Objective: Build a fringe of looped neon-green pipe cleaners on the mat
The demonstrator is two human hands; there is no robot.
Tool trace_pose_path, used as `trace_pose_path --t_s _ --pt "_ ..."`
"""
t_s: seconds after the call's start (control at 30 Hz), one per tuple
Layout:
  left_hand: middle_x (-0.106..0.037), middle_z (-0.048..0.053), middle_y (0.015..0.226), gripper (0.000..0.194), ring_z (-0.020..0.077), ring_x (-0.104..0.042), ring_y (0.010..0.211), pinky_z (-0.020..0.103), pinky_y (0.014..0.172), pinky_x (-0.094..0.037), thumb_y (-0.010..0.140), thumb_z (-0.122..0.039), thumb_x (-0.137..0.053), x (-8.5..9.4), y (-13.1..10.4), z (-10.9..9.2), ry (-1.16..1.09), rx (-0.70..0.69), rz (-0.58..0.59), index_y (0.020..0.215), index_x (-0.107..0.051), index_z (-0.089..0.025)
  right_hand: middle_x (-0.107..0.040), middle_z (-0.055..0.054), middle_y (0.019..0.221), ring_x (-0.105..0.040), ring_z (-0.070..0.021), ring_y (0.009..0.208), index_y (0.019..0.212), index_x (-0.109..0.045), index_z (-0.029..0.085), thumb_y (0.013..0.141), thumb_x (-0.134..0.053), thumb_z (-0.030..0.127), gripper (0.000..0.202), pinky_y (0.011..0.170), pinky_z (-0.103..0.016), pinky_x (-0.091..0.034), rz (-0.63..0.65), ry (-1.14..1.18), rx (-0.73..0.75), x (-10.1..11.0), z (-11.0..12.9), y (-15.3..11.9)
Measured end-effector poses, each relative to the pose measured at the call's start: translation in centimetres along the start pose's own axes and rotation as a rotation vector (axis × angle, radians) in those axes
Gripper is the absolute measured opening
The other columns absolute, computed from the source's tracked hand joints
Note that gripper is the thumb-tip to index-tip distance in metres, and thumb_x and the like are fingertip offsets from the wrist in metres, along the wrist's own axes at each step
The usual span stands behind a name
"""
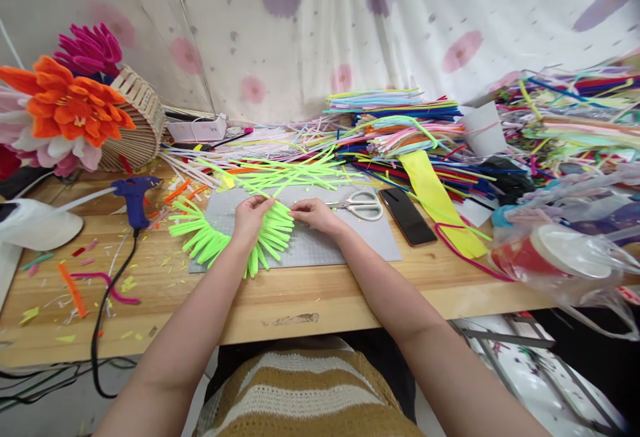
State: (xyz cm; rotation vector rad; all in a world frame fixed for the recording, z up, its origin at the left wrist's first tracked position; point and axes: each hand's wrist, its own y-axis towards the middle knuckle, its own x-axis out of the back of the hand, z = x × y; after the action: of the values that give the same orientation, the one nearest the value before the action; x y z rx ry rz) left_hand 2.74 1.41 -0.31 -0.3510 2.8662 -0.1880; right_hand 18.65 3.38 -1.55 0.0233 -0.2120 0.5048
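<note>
A curved fringe of bright green pipe cleaners (200, 231) lies over a grey cutting mat (320, 243), its loops fanned outward. My left hand (253, 217) pinches its upper end with thumb and finger. Close beside it, my right hand (315, 215) is closed at the fingertips on a green pipe cleaner at the same end of the fringe. Loose green pipe cleaners (305, 173) lie in a crossed pile just beyond both hands. White-handled scissors (364, 205) rest on the mat right of my right hand.
A blue glue gun (135, 200) with its cord stands at left, below pipe-cleaner flowers (80, 113) in a basket (137, 120). A phone (407, 215), yellow strip (443, 203) and bagged cup (565, 253) lie right. Bundled pipe cleaners (400, 133) line the back. Scraps litter the left.
</note>
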Motion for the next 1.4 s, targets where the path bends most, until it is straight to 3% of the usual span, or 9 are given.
trace_pose_path --t_s 0.13,0.23,0.37,0.5,0.63,0.8,0.93,1.17,1.4 --pt "-0.065 -0.001 0.062 0.043 0.0163 -0.062 0.060 0.029 0.061 -0.046 0.051 -0.021 -0.072 -0.5 0.0 -0.5 -0.024 -0.006 -0.103 0.087 -0.050 -0.016 -0.059 0.001 0.064 -0.047 -0.0081 0.060 0.069 -0.063 0.013 0.069 -0.057 0.034 0.021 0.059 -0.021 -0.035 -0.106 -0.125 0.054 -0.3 0.2 -0.1" --pt "-0.065 -0.001 0.062 0.057 0.0185 -0.064 0.065 0.031 0.064 -0.047 0.051 -0.017 -0.072 -0.6 0.0 -1.4 -0.059 -0.029 -0.113 0.098 -0.039 -0.018 -0.060 -0.001 0.070 -0.048 -0.0089 0.062 0.079 -0.064 0.015 0.072 -0.055 0.039 0.027 0.056 -0.020 -0.037 -0.025 -0.047 0.076 0.2 0.7 -0.2" --pt "-0.065 -0.001 0.063 0.061 0.0186 -0.065 0.067 0.031 0.068 -0.047 0.048 -0.018 -0.075 0.0 -0.3 -2.8 -0.061 -0.019 0.045 0.098 -0.039 -0.018 -0.061 -0.004 0.087 -0.051 -0.0107 0.072 0.100 -0.060 0.018 0.077 -0.049 0.036 0.031 0.058 -0.020 -0.040 -0.082 -0.010 0.129 1.3 1.6 0.1" --pt "-0.066 -0.001 0.063 0.069 0.0184 -0.064 0.064 0.031 0.067 -0.046 0.047 -0.024 -0.078 0.5 -0.6 -3.2 -0.018 0.026 0.224 0.105 -0.041 -0.018 -0.056 -0.006 0.101 -0.050 -0.0131 0.085 0.110 -0.057 0.022 0.077 -0.048 0.020 0.034 0.073 -0.027 -0.043 -0.164 -0.263 0.361 0.9 3.3 1.4" --pt "-0.066 -0.001 0.063 0.082 0.0166 -0.063 0.061 0.029 0.067 -0.045 0.048 -0.028 -0.079 0.8 -0.9 -2.7 0.017 -0.001 0.329 0.117 -0.036 -0.017 -0.051 -0.007 0.107 -0.045 -0.0176 0.103 0.100 -0.063 0.022 0.077 -0.050 0.016 0.027 0.089 -0.036 -0.037 -0.103 -0.558 0.594 -0.3 4.9 2.5" --pt "-0.065 -0.003 0.060 0.095 0.0163 -0.063 0.063 0.028 0.068 -0.044 0.049 -0.030 -0.078 1.1 -1.5 -3.0 -0.020 -0.063 0.319 0.128 -0.027 -0.018 -0.052 -0.007 0.113 -0.040 -0.0202 0.112 0.088 -0.065 0.022 0.082 -0.049 0.025 0.017 0.094 -0.039 -0.028 -0.146 -0.825 0.708 -0.1 6.4 2.6" --pt "-0.065 -0.002 0.060 0.094 0.0173 -0.064 0.064 0.028 0.068 -0.044 0.051 -0.030 -0.077 1.3 -1.7 -3.3 -0.056 -0.111 0.310 0.130 -0.027 -0.018 -0.061 -0.007 0.099 -0.046 -0.0199 0.103 0.098 -0.060 0.020 0.085 -0.046 0.032 0.023 0.093 -0.036 -0.027 -0.107 -0.923 0.653 0.4 7.2 1.9" --pt "-0.065 -0.003 0.065 0.075 0.0151 -0.063 0.064 0.026 0.067 -0.045 0.052 -0.030 -0.075 1.5 -0.7 -2.2 -0.127 -0.137 0.141 0.116 -0.039 -0.020 -0.065 -0.005 0.089 -0.056 -0.0150 0.079 0.090 -0.060 0.018 0.088 -0.037 0.030 0.025 0.062 -0.024 -0.030 -0.019 -1.039 0.447 -0.4 7.0 -0.1" --pt "-0.062 -0.004 0.062 0.057 0.0106 -0.058 0.056 0.021 0.058 -0.041 0.058 -0.024 -0.071 1.5 -0.3 -1.0 0.218 -0.321 0.017 0.107 -0.042 -0.020 -0.066 -0.006 0.081 -0.054 -0.0147 0.066 0.082 -0.061 0.017 0.083 -0.040 0.023 0.022 0.055 -0.025 -0.023 0.079 -1.205 0.335 -1.1 7.6 -0.5"
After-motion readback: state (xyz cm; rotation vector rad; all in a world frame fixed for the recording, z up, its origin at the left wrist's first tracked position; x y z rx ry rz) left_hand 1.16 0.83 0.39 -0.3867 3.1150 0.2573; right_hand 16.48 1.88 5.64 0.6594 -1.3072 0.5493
